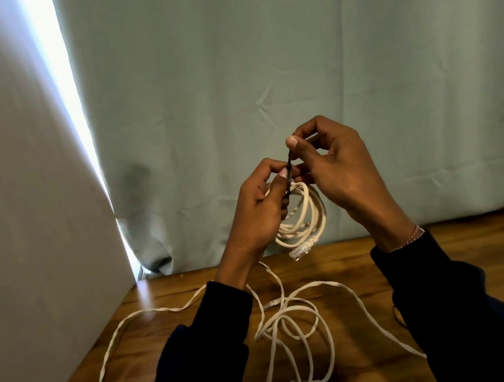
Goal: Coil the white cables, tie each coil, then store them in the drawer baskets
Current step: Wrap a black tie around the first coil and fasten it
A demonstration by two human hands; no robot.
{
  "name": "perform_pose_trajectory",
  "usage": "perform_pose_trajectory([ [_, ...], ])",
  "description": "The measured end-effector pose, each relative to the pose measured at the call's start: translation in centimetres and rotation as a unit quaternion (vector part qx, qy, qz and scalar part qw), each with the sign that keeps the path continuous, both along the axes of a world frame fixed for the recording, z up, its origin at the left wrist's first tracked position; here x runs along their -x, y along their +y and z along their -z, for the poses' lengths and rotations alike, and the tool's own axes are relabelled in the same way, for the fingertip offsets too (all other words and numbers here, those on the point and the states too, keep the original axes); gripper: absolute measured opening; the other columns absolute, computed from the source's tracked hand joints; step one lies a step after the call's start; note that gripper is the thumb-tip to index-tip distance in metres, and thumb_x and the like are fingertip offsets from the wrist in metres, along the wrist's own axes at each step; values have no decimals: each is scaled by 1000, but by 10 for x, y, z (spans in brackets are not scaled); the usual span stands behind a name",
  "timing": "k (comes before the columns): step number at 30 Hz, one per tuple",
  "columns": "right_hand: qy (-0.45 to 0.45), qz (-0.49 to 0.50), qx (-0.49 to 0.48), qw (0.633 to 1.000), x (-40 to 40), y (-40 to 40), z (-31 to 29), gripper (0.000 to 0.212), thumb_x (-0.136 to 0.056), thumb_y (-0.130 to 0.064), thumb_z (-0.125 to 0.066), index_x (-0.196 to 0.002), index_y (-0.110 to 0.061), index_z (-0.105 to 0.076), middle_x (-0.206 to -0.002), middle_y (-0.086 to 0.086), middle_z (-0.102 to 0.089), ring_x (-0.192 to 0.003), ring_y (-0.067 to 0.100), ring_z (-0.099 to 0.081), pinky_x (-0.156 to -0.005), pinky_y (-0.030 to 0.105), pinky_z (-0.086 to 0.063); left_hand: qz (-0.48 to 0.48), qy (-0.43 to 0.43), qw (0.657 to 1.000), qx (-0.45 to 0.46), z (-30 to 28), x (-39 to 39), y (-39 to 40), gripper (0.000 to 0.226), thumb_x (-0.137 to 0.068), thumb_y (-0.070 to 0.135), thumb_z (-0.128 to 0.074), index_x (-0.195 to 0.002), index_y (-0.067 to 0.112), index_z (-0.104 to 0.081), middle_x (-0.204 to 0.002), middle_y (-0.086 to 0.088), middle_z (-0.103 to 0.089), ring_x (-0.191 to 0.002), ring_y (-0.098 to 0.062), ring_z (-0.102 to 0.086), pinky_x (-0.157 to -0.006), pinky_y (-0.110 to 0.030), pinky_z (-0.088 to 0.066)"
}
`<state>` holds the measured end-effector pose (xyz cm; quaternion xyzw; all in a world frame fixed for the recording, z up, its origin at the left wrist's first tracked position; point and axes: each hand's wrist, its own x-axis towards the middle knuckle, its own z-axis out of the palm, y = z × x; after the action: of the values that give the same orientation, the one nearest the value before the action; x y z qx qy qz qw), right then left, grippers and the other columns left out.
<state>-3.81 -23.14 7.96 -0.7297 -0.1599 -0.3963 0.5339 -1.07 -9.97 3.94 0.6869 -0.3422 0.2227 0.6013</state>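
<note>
Above the brown wooden desk point(345, 262), the left hand point(259, 208) grips the small coil of white flat cable point(304, 216) while the right hand point(331, 160) pinches the thin black tie point(289, 168); I think it should be pulled snug, with the loops held together.

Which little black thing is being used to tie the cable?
Look above the wooden table, where both hands meet before the curtain. The tie is the thin black strip pinched between them, atop the white coil; everything else stringy is white.
</note>
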Motion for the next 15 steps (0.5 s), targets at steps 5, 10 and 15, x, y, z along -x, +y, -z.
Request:
perform_pose_trajectory([
  [5,116,-88,27,989,0,-13,-1,18,-92,-31,-69,-99,-17,-75,-88,0,-77,-79,10,-75,-76,26,-61,-7,7,1000,-6,3,-2,-3,19,-107,21,-43,-104,10,-58,-69,9,-63,-52,-3,-51,-52,-20,-42],
  [10,54,-14,52,997,-6,-13,2,15,-95,-30,-66,-91,-19,-76,-82,-4,-74,-78,6,-72,-76,28,-58,-29,16,999,17,5,-3,-8,26,-106,27,-43,-107,9,-63,-77,0,-65,-61,-8,-56,-54,-21,-44],
  [15,-32,111,89,989,-10,-6,6,19,-102,-30,-55,-99,-14,-64,-90,-3,-71,-71,10,-70,-64,26,-59,-81,25,996,35,6,-4,-7,31,-105,37,-43,-113,12,-59,-75,3,-60,-54,-4,-51,-52,-20,-44],
])
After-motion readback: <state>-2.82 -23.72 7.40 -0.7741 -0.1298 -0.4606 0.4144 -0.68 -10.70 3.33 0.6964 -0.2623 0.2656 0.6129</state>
